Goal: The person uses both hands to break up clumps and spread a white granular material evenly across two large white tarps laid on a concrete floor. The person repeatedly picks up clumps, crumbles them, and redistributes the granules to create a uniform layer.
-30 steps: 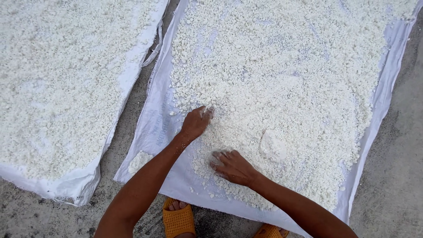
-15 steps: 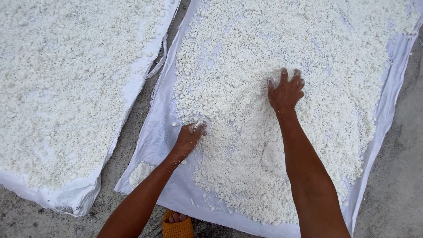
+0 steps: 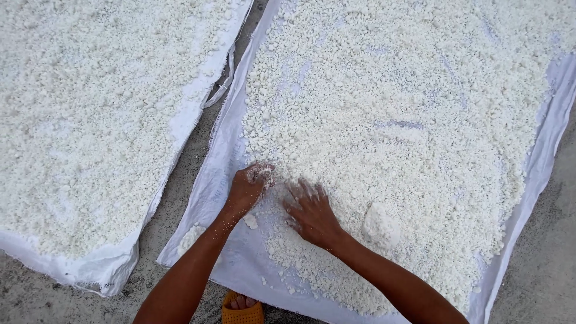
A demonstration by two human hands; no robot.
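White crumbly granules (image 3: 408, 150) cover the white woven sheet (image 3: 237, 162). Left hand (image 3: 247, 189) cups a crumbling clump at 7 o'clock; right hand (image 3: 312, 211) rests flat beside it, fingers spread. Material appears light, loose, fragile: scoop from beneath, avoid pinching.

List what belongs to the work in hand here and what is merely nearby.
In use: left hand; right hand; crumbly white granular material; white woven sheet underneath.
Nearby: second white sheet of crumbs; orange sandal; grey concrete ground.

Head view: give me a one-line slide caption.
Left hand and right hand press into white crumbly grains spread on a white sheet over bare ground.
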